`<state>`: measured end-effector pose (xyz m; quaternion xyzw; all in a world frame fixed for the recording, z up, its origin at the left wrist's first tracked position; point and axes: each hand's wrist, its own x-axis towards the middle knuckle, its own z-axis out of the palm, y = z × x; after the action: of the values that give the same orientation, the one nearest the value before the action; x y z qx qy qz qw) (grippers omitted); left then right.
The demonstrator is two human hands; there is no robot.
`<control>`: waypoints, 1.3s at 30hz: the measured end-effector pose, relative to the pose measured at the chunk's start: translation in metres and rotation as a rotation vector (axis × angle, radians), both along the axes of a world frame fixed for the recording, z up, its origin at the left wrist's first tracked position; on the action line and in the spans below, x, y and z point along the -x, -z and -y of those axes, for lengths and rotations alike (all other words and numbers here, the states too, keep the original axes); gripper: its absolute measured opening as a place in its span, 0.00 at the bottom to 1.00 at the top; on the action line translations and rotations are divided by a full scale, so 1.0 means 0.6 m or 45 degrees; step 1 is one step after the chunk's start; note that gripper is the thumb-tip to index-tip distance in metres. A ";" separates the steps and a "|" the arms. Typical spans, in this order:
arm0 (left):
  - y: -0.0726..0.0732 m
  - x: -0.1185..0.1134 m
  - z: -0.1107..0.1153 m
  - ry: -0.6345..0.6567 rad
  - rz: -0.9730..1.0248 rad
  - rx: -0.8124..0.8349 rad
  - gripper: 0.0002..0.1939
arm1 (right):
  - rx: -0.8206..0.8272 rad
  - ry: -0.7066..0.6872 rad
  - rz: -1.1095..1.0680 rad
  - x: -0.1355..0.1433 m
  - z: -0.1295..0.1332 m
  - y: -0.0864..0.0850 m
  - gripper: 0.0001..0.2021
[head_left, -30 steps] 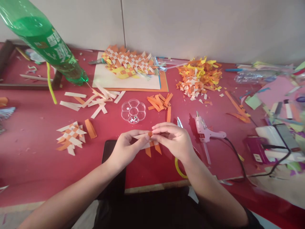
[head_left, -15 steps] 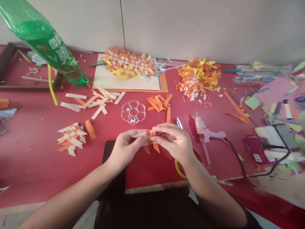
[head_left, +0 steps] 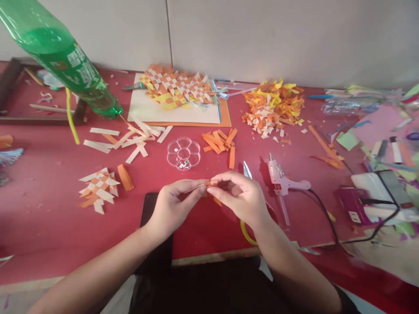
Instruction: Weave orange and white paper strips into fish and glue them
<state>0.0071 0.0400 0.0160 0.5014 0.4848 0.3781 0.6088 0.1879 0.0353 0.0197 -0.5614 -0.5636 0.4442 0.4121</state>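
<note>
Near the table's front edge, my left hand [head_left: 173, 205] pinches the left side of a small woven paper piece [head_left: 214, 185] in orange and white. My right hand [head_left: 244, 196] grips the same piece from the right, fingertips almost touching those of my left hand. Much of the piece is hidden by the fingers. Beyond the hands are a clear flower-shaped palette [head_left: 183, 153] with small round bits, orange strips [head_left: 218, 141] and pale strips [head_left: 135, 137]. To the left lie a woven paper fish [head_left: 99, 187] and an orange strip [head_left: 125, 177].
A pink glue gun [head_left: 281, 181] lies right of my hands, with scissors [head_left: 247, 231] partly under my right hand. A green bottle [head_left: 75, 65] stands at back left. Woven fish [head_left: 176, 87] rest on white paper, beside a scrap pile [head_left: 275, 104]. A dark phone [head_left: 149, 209] is partly under my left forearm.
The woven piece has been tilted between my fingers, so less of its lower orange strips shows. Both hands have stayed nearly in place.
</note>
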 end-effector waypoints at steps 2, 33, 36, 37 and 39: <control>-0.002 0.000 0.000 0.001 -0.042 -0.039 0.10 | -0.012 0.005 0.021 -0.001 0.000 0.001 0.06; -0.002 -0.003 -0.002 -0.027 0.352 0.395 0.17 | -0.288 -0.026 0.077 -0.023 0.002 -0.001 0.05; 0.000 -0.004 -0.002 0.023 0.317 0.384 0.16 | -0.369 -0.137 0.158 -0.026 0.001 -0.004 0.07; 0.000 -0.004 -0.002 0.036 0.299 0.373 0.16 | -0.377 -0.164 0.170 -0.027 0.000 -0.005 0.06; -0.001 -0.005 -0.002 0.055 0.266 0.340 0.14 | -0.364 -0.202 0.201 -0.029 -0.003 -0.009 0.04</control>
<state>0.0098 0.0414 0.0167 0.3842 0.4539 0.3471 0.7252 0.2051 0.0370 0.0249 -0.4840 -0.6941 0.3453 0.4058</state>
